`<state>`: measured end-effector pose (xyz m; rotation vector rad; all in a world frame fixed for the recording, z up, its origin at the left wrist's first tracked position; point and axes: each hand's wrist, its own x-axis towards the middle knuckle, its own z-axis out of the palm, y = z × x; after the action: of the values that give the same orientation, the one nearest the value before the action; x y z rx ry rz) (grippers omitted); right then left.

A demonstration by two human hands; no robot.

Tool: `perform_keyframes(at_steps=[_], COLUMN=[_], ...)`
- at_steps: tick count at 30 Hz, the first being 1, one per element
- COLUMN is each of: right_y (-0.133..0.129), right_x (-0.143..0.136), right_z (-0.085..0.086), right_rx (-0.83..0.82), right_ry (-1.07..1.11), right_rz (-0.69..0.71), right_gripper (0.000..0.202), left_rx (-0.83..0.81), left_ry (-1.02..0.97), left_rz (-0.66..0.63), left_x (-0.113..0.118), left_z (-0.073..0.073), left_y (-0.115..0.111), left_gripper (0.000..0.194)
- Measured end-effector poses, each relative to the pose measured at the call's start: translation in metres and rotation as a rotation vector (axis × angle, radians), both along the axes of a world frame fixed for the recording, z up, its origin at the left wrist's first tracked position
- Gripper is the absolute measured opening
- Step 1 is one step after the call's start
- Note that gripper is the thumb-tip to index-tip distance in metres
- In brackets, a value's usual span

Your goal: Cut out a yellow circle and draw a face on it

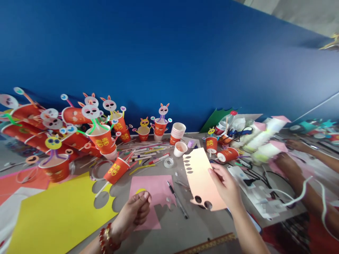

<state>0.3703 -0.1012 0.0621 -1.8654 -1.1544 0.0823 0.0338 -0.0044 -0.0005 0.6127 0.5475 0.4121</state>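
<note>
My left hand [137, 210], a beaded bracelet at its wrist, is closed in a pinch above a pink sheet of paper [152, 181]. A small yellow paper piece [140, 191] shows at its fingertips, mostly hidden by them. With thumb and fingers, my right hand [225, 181] grips the edge of a peach paper sheet [200, 171], held tilted above the table. Oval holes run down that sheet's left side, and two round ones sit near its bottom. Between my hands, a black pen [178, 200] lies across the pink sheet's edge.
A yellow sheet [60, 211] with round cutouts lies left. Red paper cups with animal faces [100, 139] crowd the back left. Stacked cups [177, 132], a tape roll [168, 162] and pens stand or lie behind. A power strip [254, 192] and another person's arm [293, 176] are right.
</note>
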Motion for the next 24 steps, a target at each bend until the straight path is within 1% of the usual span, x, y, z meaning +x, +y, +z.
perform_keyframes(at_steps=[2, 4, 6, 8, 10, 11, 13, 15, 18, 19, 21, 24], right_y=[0.003, 0.008, 0.014, 0.018, 0.019, 0.017, 0.008, -0.008, -0.032, -0.039, -0.046, -0.046], right_x=[-0.01, -0.034, -0.07, -0.106, -0.129, -0.132, -0.12, -0.092, -0.051, -0.042, -0.033, -0.03], right_z=[-0.001, -0.005, -0.012, -0.021, -0.028, -0.03, -0.032, -0.034, -0.041, -0.044, -0.051, -0.055], right_rx=[0.037, 0.058, 0.025, -0.044, -0.073, -0.091, -0.167, -0.251, -0.388, -0.422, -0.467, -0.468], right_ry=[0.126, 0.208, 0.246, 0.295, 0.31, 0.271, 0.088, -0.15, -0.378, -0.431, -0.494, -0.478], right_rz=[0.008, 0.035, 0.149, 0.307, 0.411, 0.435, 0.413, 0.308, 0.236, 0.226, 0.219, 0.236], right_gripper=[0.03, 0.029, 0.027, 0.024, 0.021, 0.019, 0.026, 0.021, 0.016, 0.017, 0.023, 0.024], left_rx=[0.015, 0.053, 0.095, 0.125, 0.14, 0.134, 0.086, 0.008, -0.06, -0.069, -0.08, -0.082], left_ry=[0.014, 0.036, 0.064, 0.134, 0.244, 0.293, 0.353, 0.36, 0.346, 0.337, 0.324, 0.303], left_rz=[0.018, 0.013, 0.001, -0.004, 0.017, 0.042, 0.114, 0.193, 0.274, 0.288, 0.296, 0.316], left_x=[0.0, 0.001, 0.002, 0.002, 0.001, 0.0, -0.001, -0.001, -0.001, -0.001, -0.001, -0.003], left_z=[0.0, 0.0, -0.002, -0.004, -0.004, -0.004, -0.001, 0.002, 0.007, 0.008, 0.008, 0.004], left_y=[0.0, -0.001, -0.005, -0.009, -0.013, -0.014, -0.013, -0.01, -0.004, -0.002, 0.0, 0.001], left_gripper=[0.048, 0.05, 0.054, 0.054, 0.053, 0.052, 0.052, 0.054, 0.052, 0.05, 0.047, 0.043])
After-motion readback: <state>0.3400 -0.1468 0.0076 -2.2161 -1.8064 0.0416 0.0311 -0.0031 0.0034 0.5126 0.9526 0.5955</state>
